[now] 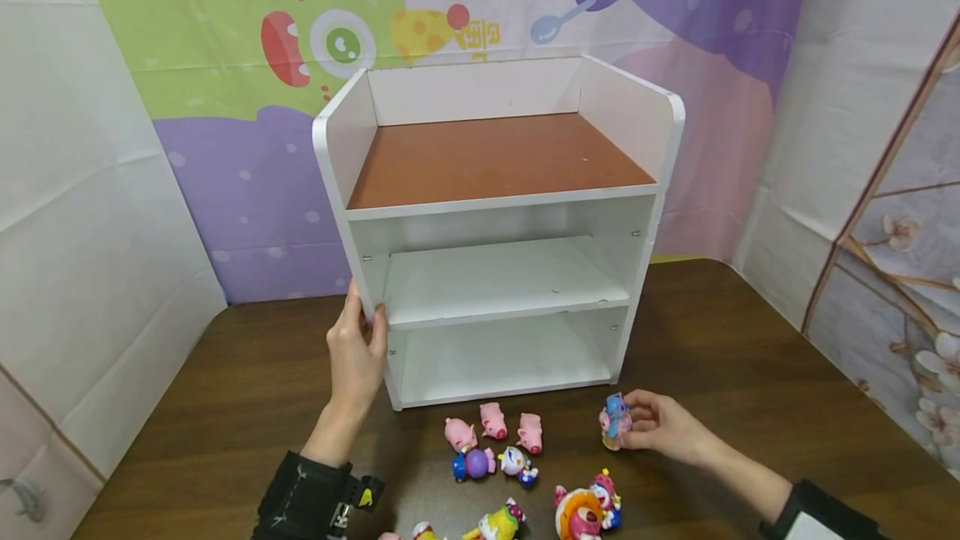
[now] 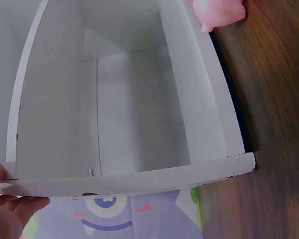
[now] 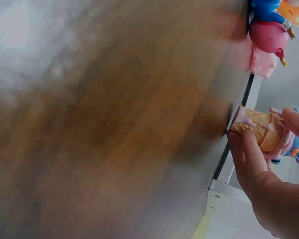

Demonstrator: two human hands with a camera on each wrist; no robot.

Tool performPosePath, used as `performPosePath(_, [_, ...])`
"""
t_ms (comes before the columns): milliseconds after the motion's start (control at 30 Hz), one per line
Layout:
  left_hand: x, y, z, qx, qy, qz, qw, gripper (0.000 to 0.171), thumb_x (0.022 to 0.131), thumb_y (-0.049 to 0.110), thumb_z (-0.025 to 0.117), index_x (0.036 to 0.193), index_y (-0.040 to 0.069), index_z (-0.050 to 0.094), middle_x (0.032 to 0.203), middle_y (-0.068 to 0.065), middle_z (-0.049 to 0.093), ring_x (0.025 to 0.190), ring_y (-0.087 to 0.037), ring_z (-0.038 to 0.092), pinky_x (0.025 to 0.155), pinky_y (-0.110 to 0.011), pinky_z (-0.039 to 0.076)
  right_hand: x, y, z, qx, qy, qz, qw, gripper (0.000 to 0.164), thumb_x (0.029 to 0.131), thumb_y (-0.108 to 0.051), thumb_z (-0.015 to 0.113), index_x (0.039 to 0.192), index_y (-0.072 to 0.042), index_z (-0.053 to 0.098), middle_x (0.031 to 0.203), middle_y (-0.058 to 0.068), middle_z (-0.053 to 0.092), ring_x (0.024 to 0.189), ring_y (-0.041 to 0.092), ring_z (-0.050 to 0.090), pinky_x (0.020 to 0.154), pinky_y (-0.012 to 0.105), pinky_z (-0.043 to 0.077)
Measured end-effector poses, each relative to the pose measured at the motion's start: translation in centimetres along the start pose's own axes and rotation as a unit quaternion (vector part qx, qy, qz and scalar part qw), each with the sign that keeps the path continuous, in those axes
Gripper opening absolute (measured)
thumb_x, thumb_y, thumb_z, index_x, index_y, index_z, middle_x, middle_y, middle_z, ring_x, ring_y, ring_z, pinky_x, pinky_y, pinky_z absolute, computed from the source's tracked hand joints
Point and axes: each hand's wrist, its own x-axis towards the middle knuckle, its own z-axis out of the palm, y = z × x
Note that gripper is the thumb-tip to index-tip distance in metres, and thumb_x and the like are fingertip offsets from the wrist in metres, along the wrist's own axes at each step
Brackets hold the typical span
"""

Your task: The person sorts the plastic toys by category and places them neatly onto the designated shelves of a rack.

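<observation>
A white small shelf unit [image 1: 495,315] with a brown top board stands on the table. My left hand [image 1: 358,357] grips the front edge of its left side panel, thumb on the inner side and fingers outside; in the left wrist view the fingertips [image 2: 32,206] wrap that panel. At the shelf's front right corner my right hand [image 1: 667,427] pinches a toy figurine [image 1: 615,421] with a blue and pink top. In the right wrist view the figurine's base is a waffle cone [image 3: 261,128], held between thumb and fingers. Whether it touches the table cannot be told.
Pink pig figurines [image 1: 492,421] lie before the shelf. Near them are a purple-and-blue toy [image 1: 474,464], a white-and-blue toy [image 1: 517,465], a yellow toy [image 1: 498,522] and an orange-ringed pink toy [image 1: 579,513]. A patterned cloth [image 1: 240,190] hangs behind.
</observation>
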Motion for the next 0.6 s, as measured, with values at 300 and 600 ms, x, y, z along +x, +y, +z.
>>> performPosePath(300, [0.0, 0.1, 0.0, 0.002, 0.002, 0.000, 1.0000, 0.051, 0.080, -0.012, 0.053, 0.129, -0.003, 0.040, 0.099, -0.026, 0.058, 0.081, -0.034, 0.060, 0.054, -0.041, 0.052, -0.1, -0.1, 0.1, -0.048, 0.016, 0.012, 0.999, 0.046, 0.071, -0.008, 0.073, 0.103, 0.012, 0.047, 0.090, 0.011, 0.057, 0.082, 0.021, 0.057, 0.066, 0.024, 0.050])
performPosePath(600, [0.0, 0.1, 0.0, 0.003, 0.004, 0.000, 1.0000, 0.052, 0.080, -0.013, 0.053, 0.129, -0.003, 0.041, 0.099, -0.026, 0.058, 0.082, -0.034, 0.060, 0.054, -0.041, 0.052, -0.5, -1.1, 0.2, -0.187, 0.042, -0.033, 0.981, 0.047, 0.068, -0.018, 0.076, 0.103, 0.003, 0.052, 0.089, 0.006, 0.059, 0.079, 0.017, 0.057, 0.064, 0.025, 0.049])
